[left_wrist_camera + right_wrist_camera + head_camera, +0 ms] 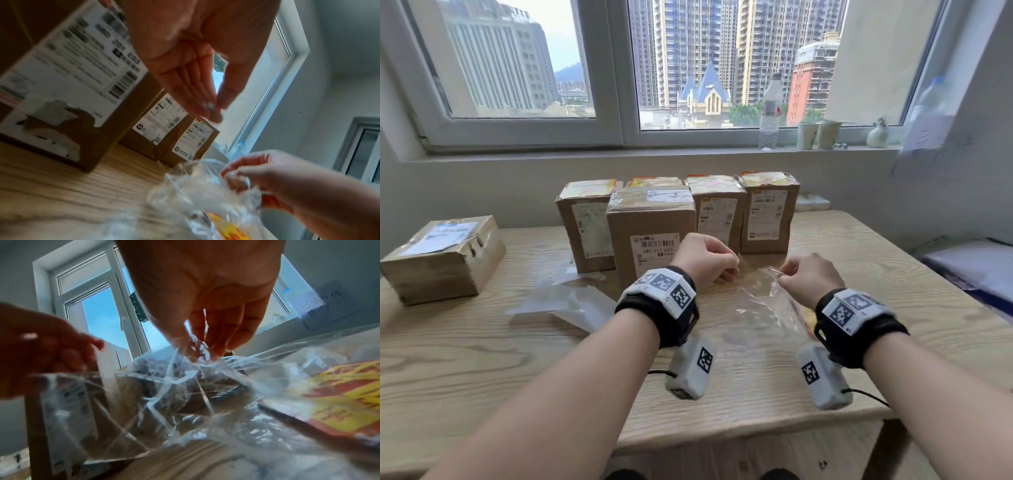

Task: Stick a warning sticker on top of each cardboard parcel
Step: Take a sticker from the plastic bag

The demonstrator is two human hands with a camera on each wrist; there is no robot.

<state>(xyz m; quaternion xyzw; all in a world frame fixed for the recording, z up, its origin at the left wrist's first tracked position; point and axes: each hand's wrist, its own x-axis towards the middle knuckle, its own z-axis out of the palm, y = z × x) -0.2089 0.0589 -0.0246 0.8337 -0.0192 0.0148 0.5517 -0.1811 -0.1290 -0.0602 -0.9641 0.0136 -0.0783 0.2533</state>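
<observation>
Several upright cardboard parcels stand mid-table; the front parcel point(650, 233) has a barcode label, and those behind it point(768, 212) show yellow-orange patches on their tops. A flat parcel point(445, 257) lies at the left. A crumpled clear plastic bag point(760, 301) lies in front of them with red-and-yellow stickers point(329, 394) inside. My right hand point(786, 274) pinches the bag's mouth point(197, 350). My left hand point(729, 270) hovers just left of it, thumb and fingertips point(211, 105) pressed together on a clear film sheet point(92, 402).
Pale backing sheets point(565, 301) lie on the wooden table point(482, 359) left of my arms. On the window sill stand a water bottle point(770, 113), two cups point(818, 135) and a small vase point(878, 135). A purple-white stack point(972, 270) sits off the table's right edge.
</observation>
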